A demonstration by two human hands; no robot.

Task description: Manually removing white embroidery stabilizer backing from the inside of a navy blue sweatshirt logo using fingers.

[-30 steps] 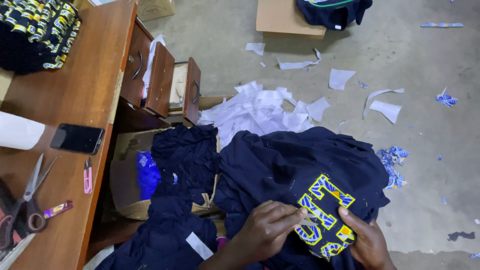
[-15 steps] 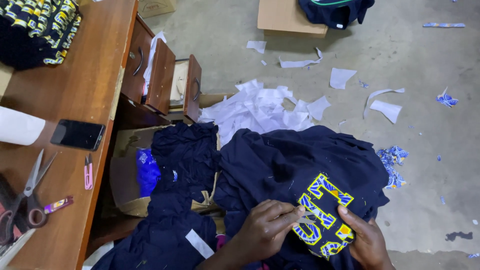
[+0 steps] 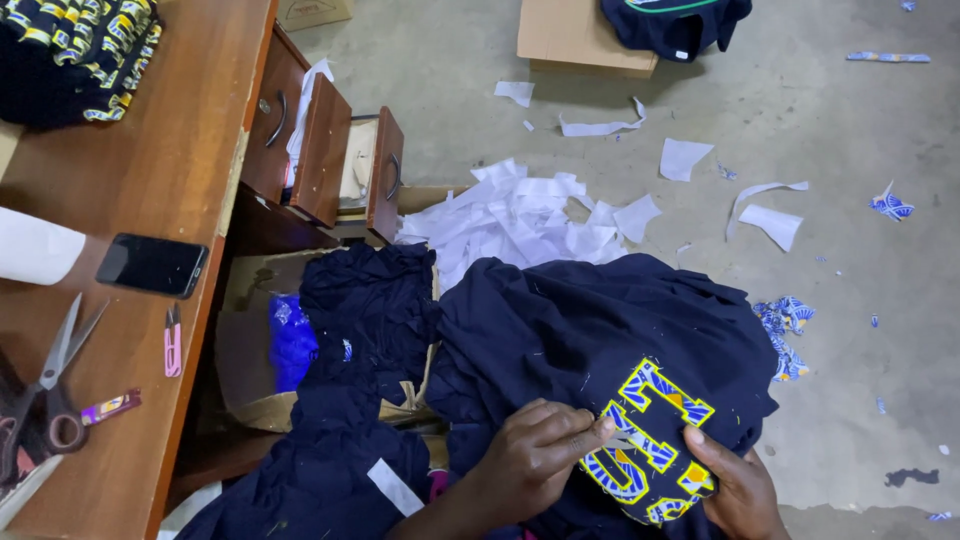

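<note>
The left hand (image 3: pixel 535 455) pinches its fingertips closed on the yellow-and-blue patterned fabric letters (image 3: pixel 645 440) sewn onto a dark navy garment (image 3: pixel 600 330) lying across the lap. The right hand (image 3: pixel 735 485) grips the garment's edge just right of the lettering, whose long axis runs diagonally between both hands.

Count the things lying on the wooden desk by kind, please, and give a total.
Scissors: 1
Black phone: 1
Pink thread snips: 1
Small purple tube: 1
Stack of dark garments with yellow patches: 1
White roll at the edge: 1
Total: 6
</note>
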